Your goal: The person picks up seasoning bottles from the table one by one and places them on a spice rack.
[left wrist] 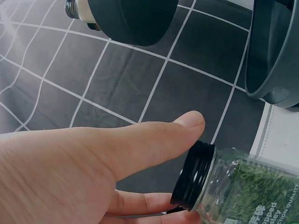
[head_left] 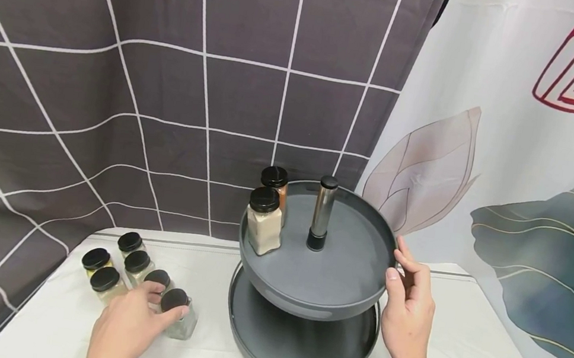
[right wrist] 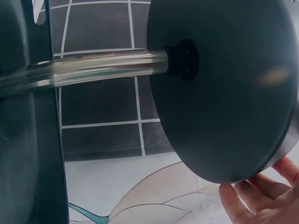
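My left hand (head_left: 128,321) pinches the black lid of a clear glass spice jar (head_left: 182,324), thumb on one side and fingers on the other. Green flakes and a chopped parsley label show on this jar (left wrist: 252,191) in the left wrist view. At the right side of a two-tier grey turntable rack, my right hand (head_left: 410,310) touches the rim of the upper tray (head_left: 327,285) with extended fingers. From below, the right wrist view catches those fingers (right wrist: 261,189) against the tray's edge. A jar of pale powder (head_left: 263,230) and an orange-brown one (head_left: 280,184) stand on the upper tray.
Several more black-lidded jars (head_left: 105,280) cluster on the white table (head_left: 214,289) at the left. Below the upper tray sits the lower tray (head_left: 298,353); a metal post (head_left: 323,210) rises through the middle. A dark tiled-pattern curtain (head_left: 242,102) hangs behind.
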Available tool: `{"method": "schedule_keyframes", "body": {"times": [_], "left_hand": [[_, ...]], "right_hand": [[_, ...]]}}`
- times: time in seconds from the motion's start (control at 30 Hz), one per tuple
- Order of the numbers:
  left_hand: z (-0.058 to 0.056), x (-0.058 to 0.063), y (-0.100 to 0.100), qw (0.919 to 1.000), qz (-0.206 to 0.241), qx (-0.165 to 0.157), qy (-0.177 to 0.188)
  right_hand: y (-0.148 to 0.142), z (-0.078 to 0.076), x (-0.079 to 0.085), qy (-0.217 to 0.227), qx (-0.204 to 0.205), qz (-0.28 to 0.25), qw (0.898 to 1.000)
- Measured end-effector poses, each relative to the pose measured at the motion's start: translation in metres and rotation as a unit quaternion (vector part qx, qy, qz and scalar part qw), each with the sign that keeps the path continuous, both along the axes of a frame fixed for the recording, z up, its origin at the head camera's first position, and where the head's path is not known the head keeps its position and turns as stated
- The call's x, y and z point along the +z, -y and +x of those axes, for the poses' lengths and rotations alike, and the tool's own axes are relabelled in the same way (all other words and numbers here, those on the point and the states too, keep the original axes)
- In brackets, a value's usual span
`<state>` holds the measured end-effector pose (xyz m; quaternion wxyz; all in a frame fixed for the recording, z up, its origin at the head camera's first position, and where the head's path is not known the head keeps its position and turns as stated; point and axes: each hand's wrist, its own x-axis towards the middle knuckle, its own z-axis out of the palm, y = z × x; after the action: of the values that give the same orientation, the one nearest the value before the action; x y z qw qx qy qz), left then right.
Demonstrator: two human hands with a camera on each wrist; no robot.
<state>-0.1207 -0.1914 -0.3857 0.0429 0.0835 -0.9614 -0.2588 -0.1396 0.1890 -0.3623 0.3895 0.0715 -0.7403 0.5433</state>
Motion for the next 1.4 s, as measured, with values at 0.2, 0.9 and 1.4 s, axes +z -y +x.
{"method": "schedule_keyframes", "body": {"times": [0.2, 0.9, 1.4], "left_hand": [[-0.001, -0.002, -0.001, 1.0, -0.005, -0.002, 0.007], [-0.005, -0.006, -0.006, 0.9993, -0.028, -0.009, 0.024], [-0.007, -0.011, -0.007, 0.999, -0.029, -0.015, 0.029]], "right_hand": [[0.001, 0.0, 0.0, -0.002, -0.004, 0.004, 1.0], [0.0, -0.001, 0.001, -0.006, 0.014, -0.011, 1.0], [-0.002, -0.002, 0.0, 0.004, 0.01, -0.005, 1.0]]}}
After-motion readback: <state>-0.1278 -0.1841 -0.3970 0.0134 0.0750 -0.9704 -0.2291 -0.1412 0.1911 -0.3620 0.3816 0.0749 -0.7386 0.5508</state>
